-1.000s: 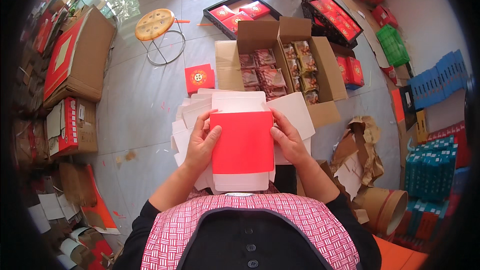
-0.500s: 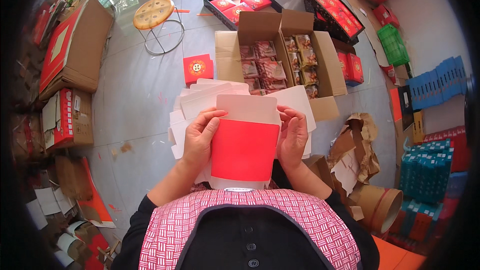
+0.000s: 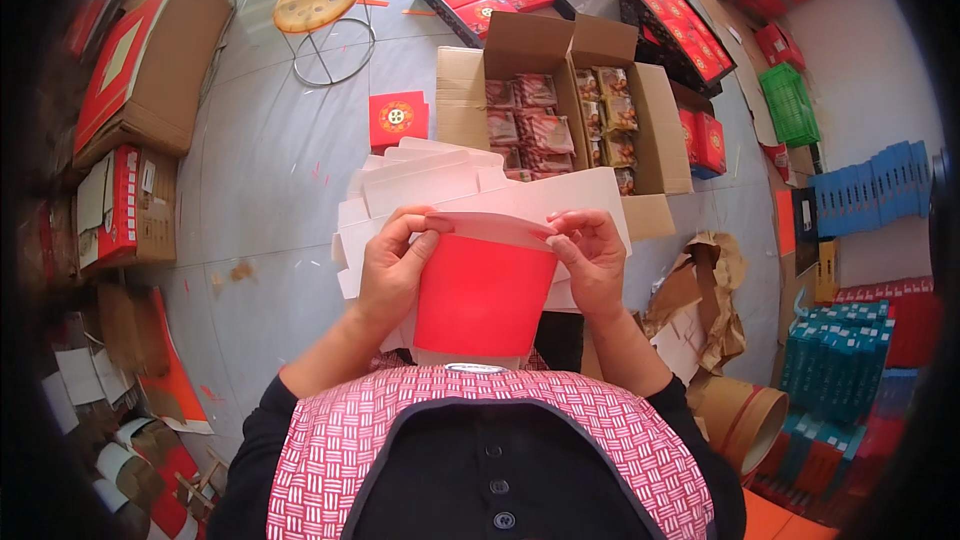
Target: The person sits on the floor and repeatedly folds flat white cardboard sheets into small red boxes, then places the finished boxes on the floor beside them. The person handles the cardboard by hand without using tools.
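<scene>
Both your left hand [image 3: 393, 265] and right hand [image 3: 594, 262] pinch the red folding carton's [image 3: 485, 295] white flap [image 3: 495, 226], with carton blanks [image 3: 405, 188] beyond.

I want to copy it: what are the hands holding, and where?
A red carton: the left hand and right hand pinch opposite ends of its pale upper flap.

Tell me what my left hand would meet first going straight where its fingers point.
The pale flap of the red carton: your left hand seems to be pinching its corner, though depth is hard to judge here.
</scene>
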Available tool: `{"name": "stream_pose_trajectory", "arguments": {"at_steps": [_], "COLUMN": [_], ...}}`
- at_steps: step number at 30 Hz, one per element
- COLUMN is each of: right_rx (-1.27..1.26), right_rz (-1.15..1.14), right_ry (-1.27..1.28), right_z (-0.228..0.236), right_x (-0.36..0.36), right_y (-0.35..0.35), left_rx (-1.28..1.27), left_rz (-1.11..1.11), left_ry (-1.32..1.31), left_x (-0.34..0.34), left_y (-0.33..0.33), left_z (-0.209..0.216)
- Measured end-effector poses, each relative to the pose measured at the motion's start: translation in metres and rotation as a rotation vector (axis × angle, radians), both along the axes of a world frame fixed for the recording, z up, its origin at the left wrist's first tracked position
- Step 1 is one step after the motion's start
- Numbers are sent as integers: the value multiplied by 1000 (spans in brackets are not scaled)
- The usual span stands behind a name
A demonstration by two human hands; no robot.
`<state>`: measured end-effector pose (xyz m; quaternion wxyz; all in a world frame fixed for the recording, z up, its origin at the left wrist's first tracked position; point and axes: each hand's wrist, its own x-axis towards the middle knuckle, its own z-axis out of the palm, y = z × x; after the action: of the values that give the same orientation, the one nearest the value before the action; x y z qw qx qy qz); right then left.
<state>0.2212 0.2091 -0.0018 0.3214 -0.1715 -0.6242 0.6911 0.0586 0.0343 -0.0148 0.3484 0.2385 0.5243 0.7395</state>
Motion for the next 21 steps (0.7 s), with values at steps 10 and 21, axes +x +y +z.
{"name": "stream_pose_trajectory", "arguments": {"at_steps": [10,21], "right_rx": [-217,56], "right_rz": [604,696], "right_ry": [-500,-554], "right_z": [42,59], "right_x": [-34,-42], "right_y": [33,30], "left_rx": [65,-2], "left_rz": [-66,-126], "left_ry": [250,198], "left_x": [8,6], "left_y": [2,2], "left_z": [17,17]}}
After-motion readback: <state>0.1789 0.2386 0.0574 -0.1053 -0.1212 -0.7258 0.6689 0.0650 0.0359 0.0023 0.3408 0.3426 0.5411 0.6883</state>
